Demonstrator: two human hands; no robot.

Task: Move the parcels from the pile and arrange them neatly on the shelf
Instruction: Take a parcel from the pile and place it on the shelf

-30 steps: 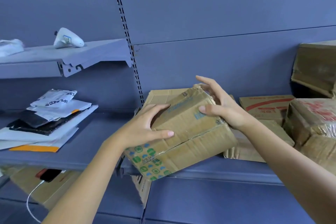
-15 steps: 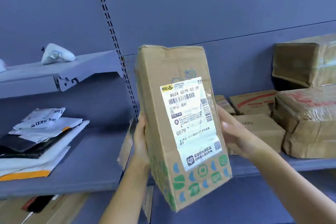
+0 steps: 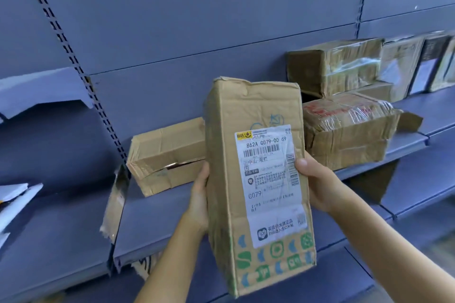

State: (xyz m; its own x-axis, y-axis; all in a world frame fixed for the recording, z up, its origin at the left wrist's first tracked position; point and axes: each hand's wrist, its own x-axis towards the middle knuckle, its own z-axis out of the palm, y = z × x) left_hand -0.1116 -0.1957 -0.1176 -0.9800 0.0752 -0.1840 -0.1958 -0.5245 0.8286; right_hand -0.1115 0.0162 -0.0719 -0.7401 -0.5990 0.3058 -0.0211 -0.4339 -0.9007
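Observation:
A tall cardboard parcel with a white shipping label and green and blue icons at its base stands upright in the air in front of the blue shelf. My left hand grips its left side and my right hand grips its right side, thumb on the label face. Behind it on the shelf lies a dented flat box on the left and a taped box with red print on the right.
A dark taped box sits on top of the red-print one, with several more parcels further right. A cardboard flap hangs at the shelf joint. White mailers lie at the far left. A slotted upright splits the back panel.
The parcel was lifted off the shelf and turned upright with its label facing me. My view has since shifted right and closer, showing more boxes on the right.

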